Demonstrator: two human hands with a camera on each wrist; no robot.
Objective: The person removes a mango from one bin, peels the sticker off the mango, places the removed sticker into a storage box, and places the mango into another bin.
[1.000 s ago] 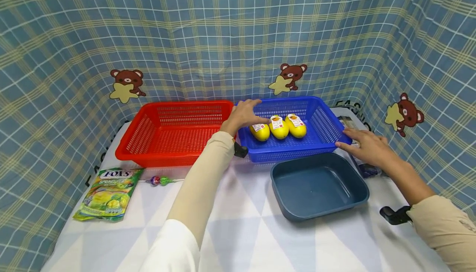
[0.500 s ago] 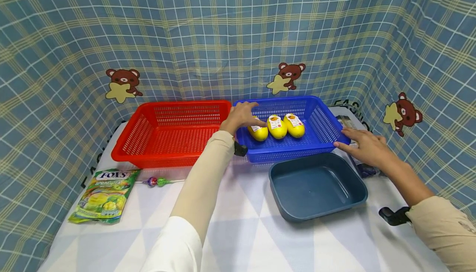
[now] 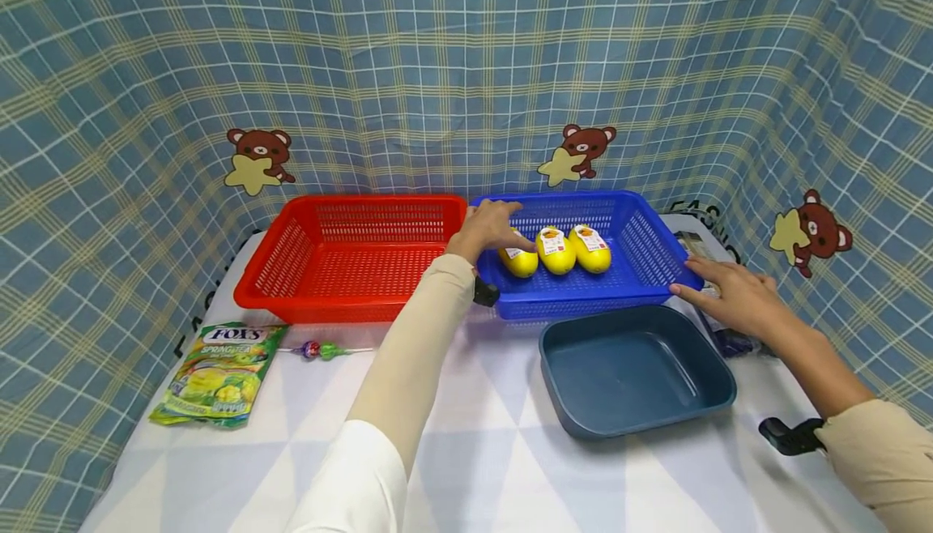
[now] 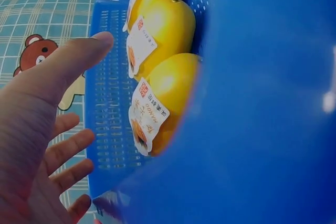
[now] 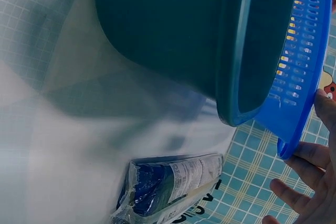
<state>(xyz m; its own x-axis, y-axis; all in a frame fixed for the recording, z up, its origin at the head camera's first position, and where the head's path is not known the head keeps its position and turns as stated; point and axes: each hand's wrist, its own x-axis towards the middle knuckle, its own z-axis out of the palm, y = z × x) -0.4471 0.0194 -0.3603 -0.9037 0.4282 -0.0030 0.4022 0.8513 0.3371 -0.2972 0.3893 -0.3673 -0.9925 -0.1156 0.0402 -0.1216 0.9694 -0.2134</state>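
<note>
Three yellow mangoes with white labels lie in a row in the blue basket. My left hand is at the basket's left end, thumb stretched out near the leftmost mango. In the left wrist view, that thumb reaches over the rim while the other fingers lie outside it, spread and slightly bent. My right hand touches the basket's front right corner with fairly straight fingers. From the right wrist, its thumb and fingertips show on either side of that corner. Neither hand holds a mango.
A red basket stands left of the blue one. In front is a dark blue-green tub. A candy bag and two lollipops lie at left. A plastic-wrapped packet lies at right, partly hidden behind the right hand in the head view.
The head view shifts slightly, so everything appears a little further right than half a second ago. Both hands, the basket and the mangoes keep their places relative to each other.
</note>
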